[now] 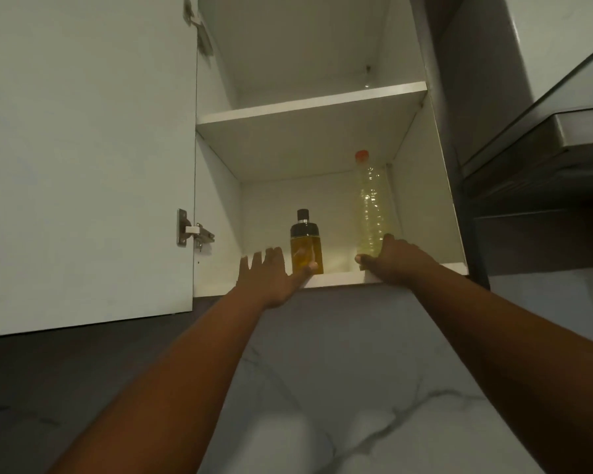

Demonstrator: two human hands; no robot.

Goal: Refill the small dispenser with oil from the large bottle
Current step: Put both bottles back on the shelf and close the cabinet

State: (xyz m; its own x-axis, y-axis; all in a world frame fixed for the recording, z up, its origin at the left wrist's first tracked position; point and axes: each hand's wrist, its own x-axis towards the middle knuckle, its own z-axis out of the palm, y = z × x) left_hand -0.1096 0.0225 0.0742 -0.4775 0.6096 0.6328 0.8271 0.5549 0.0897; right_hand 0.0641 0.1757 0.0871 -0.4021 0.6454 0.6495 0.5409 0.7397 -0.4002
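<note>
Dispenser (306, 241) left of bottle (369, 206), in cabinet (336, 278)

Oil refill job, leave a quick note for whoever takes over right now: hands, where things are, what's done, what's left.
Left hand: fingers spread, thumb touching the base of the small dispenser, not gripping it yet.
Right hand: holds the base of the large bottle.
Both containers stand upright on the bottom shelf of the open wall cabinet, dispenser left, bottle right, apart from each other. The bottle's red cap and the dispenser's black top are both on.
Done: cabinet open, both items reached.
Left: bring both down, open them, pour oil into the dispenser, close both.
</note>
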